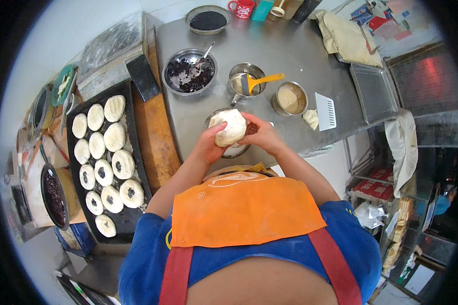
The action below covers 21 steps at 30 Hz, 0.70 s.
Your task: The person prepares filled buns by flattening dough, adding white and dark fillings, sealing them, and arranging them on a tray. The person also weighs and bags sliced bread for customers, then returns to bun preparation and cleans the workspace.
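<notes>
Between my two hands is a round white ball of dough (230, 129), held up over a metal bowl (236, 151) that it partly hides. My left hand (210, 144) cups the dough from below and the left, with the thumb laid across its front. On the other side, the fingers of my right hand (261, 131) press against the dough's right edge. Just beyond stands a metal pot (247, 68) with a yellow-handled brush (265, 79) resting across it. A metal cup of pale granules (289, 98) stands to the right of that.
Left of me, a black baking tray (122, 227) holds several flat dough rounds (114, 137), some topped with dark seeds. A steel bowl of dark filling (191, 72) with a spoon, a phone (143, 77), a white slotted scraper (325, 111) and a dough scrap (310, 119) lie around the steel table (221, 49).
</notes>
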{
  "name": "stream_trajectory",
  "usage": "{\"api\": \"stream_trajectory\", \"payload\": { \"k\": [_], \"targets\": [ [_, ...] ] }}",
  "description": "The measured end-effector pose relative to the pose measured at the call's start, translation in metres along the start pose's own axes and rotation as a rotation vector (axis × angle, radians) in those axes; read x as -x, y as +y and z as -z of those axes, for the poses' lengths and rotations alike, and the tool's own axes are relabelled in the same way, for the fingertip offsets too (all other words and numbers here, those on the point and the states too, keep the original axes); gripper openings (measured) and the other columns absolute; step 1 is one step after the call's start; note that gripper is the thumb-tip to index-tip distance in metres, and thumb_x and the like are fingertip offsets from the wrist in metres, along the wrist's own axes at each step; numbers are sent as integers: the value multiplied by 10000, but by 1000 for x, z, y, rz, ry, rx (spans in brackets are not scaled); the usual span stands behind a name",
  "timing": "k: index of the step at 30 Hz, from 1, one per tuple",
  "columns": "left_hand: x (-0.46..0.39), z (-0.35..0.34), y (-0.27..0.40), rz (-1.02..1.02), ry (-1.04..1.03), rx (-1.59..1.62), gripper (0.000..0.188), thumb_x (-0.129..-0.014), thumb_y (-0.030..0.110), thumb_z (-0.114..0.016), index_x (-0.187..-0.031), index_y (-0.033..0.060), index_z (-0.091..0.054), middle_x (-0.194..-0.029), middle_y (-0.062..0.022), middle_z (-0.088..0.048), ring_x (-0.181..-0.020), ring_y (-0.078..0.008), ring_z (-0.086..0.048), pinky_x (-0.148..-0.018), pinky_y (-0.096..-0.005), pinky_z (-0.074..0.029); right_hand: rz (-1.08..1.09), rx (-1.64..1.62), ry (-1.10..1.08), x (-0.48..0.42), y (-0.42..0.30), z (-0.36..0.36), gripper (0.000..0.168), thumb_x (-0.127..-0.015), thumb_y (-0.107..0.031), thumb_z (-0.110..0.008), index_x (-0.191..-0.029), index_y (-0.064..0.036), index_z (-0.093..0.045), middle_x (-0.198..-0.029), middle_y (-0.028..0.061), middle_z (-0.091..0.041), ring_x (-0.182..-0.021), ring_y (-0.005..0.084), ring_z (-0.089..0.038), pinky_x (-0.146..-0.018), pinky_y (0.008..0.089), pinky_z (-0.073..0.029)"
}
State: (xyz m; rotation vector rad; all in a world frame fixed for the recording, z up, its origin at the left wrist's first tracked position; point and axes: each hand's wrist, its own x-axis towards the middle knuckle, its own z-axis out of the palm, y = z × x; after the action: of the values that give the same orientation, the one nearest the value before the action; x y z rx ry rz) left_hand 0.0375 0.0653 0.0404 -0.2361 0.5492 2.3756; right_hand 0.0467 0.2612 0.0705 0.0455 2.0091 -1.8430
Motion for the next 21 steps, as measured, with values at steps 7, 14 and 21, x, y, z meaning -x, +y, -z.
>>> {"api": "stream_trajectory", "payload": {
  "k": [7,14,21],
  "targets": [
    [-2,-9,7,15,111,-253,460,-831,138,-622,-1257,29,-490,-1161,-126,-590,-1040,-251,-596,-938,-385,-472,112,-152,80,2,6,-9,292,-779,9,-685,-1063,-17,-625,-953,21,-636,-848,98,-603,-739,232,-493],
    [-12,-1,8,-55,280,-596,434,-709,-53,-557,-1135,27,-580,-1018,-82,-642,-885,-216,-646,-735,-361,-564,424,351,164,12,-12,1,315,-743,-61,-666,-1056,-47,-636,-834,48,-635,-755,115,-580,-685,289,-483],
    [-17,-19,9,67,223,-647,452,-680,-64,-537,-1118,33,-599,-1007,-81,-641,-848,-220,-649,-638,-346,-570,25,28,55,-10,-16,21,243,-758,-97,-699,-984,-9,-687,-890,60,-671,-794,113,-605,-717,261,-491]
  ]
}}
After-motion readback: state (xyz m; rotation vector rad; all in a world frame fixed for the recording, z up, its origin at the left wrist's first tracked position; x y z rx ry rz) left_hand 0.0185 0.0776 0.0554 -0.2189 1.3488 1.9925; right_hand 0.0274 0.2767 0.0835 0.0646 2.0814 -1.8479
